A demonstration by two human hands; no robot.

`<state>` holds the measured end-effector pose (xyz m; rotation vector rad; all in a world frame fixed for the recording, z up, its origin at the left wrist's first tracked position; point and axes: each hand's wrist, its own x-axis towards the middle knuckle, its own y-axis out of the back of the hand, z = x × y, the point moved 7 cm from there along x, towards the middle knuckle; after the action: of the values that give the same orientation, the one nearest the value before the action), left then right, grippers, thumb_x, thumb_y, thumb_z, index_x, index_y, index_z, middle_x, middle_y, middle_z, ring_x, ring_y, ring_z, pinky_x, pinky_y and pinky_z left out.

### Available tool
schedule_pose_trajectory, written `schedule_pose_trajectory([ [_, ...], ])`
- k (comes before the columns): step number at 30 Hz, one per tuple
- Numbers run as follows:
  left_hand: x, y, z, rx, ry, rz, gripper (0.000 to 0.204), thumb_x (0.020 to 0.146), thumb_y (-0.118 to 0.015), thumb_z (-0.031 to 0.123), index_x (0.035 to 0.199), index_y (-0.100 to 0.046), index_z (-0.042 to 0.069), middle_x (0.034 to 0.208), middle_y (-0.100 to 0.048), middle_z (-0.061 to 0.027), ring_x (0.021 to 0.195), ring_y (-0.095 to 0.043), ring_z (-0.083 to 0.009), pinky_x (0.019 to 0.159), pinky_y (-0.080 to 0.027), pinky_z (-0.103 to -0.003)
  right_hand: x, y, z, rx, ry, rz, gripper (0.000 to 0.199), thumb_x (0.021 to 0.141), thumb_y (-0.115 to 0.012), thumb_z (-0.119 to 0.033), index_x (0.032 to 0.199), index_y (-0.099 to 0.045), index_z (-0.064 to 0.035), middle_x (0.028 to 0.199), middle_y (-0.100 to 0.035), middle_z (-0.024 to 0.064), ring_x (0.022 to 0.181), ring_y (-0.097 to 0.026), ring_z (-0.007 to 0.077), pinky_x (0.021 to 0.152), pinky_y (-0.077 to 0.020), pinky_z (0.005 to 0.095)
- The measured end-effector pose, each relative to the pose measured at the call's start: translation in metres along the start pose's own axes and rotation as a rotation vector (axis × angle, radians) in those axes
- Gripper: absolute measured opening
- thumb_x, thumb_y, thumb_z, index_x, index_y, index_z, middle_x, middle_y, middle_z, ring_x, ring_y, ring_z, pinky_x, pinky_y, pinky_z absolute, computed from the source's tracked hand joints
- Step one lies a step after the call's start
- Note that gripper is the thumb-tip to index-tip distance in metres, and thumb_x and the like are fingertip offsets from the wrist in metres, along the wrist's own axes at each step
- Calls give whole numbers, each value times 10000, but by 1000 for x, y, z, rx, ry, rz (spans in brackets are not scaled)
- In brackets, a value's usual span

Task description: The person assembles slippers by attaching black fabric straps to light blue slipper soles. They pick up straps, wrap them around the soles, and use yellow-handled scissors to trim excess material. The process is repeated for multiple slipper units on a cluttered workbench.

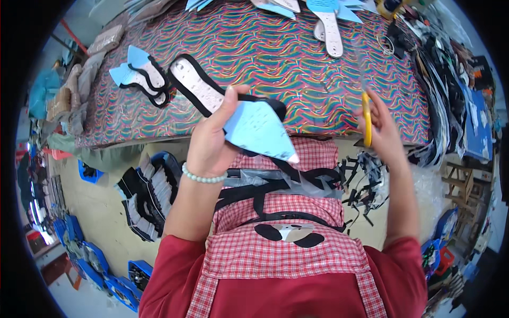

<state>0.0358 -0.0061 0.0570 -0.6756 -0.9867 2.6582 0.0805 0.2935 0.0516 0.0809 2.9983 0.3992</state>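
Note:
My left hand (214, 127) grips a shoe insole (254, 124) above the near edge of the table, thumb on top. It has a pale blue pointed front, a white dotted heel part and a black strip around the heel and sides; the strip's loose end hangs over my lap. In my right hand (384, 127) is a pair of yellow-handled scissors (367, 119), apart from the insole. Their blades point away from me and are blurred, so I cannot tell how far they are spread. Left of the held insole lie several black-edged insoles (146, 74), overlapping.
A table (254, 58) with a colourful wavy cover spans the front. Blue-and-white insoles without black edging (331, 32) lie at its far side. Black strips (437, 100) hang along the right edge. Bundled insoles (148, 196) and blue bins (95, 259) stand on the floor at left.

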Motion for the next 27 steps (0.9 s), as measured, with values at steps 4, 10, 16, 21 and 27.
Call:
schedule_pose_trajectory([
  [4, -3, -4, 0, -81, 50, 45, 320, 971, -488, 322, 1174, -528, 78, 993, -655, -118, 902, -655, -235, 792, -529, -374, -62, -72, -14, 380, 20, -146, 657, 773, -701, -47, 1353, -395, -10, 874, -531, 2, 707, -515, 70, 649, -433, 211],
  [10, -31, -5, -15, -12, 153, -70, 288, 978, -477, 275, 1110, -567, 35, 1064, -647, -162, 922, -655, -233, 811, -537, -352, -22, -135, -21, 582, -3, -186, 704, 813, -668, -80, 1407, -296, -3, 899, -592, 31, 724, -524, 90, 666, -448, 219],
  [16, -54, 37, -15, -137, 263, -7, 282, 967, -501, 286, 1116, -563, 55, 981, -657, -126, 845, -665, -220, 760, -543, -359, 23, -140, -44, 409, -21, -110, 609, 849, -665, -119, 1365, -359, -13, 832, -574, 22, 693, -554, 87, 580, -487, 215],
  [21, -52, 32, -16, -495, 87, -63, 280, 976, -475, 305, 1149, -544, 95, 965, -653, -112, 848, -663, -242, 772, -538, -386, -35, -134, -34, 197, 87, -576, 729, 818, -719, -280, 1404, -350, -51, 894, -570, 62, 722, -578, 170, 700, -488, 291],
  [27, -44, 11, -35, -426, 212, 16, 260, 982, -470, 283, 1133, -559, 91, 868, -652, -103, 767, -650, -215, 655, -555, -295, -82, -149, -10, -66, -4, -647, 827, 780, -735, -337, 1429, -306, -58, 1162, -521, 167, 1048, -527, 305, 917, -402, 358],
])
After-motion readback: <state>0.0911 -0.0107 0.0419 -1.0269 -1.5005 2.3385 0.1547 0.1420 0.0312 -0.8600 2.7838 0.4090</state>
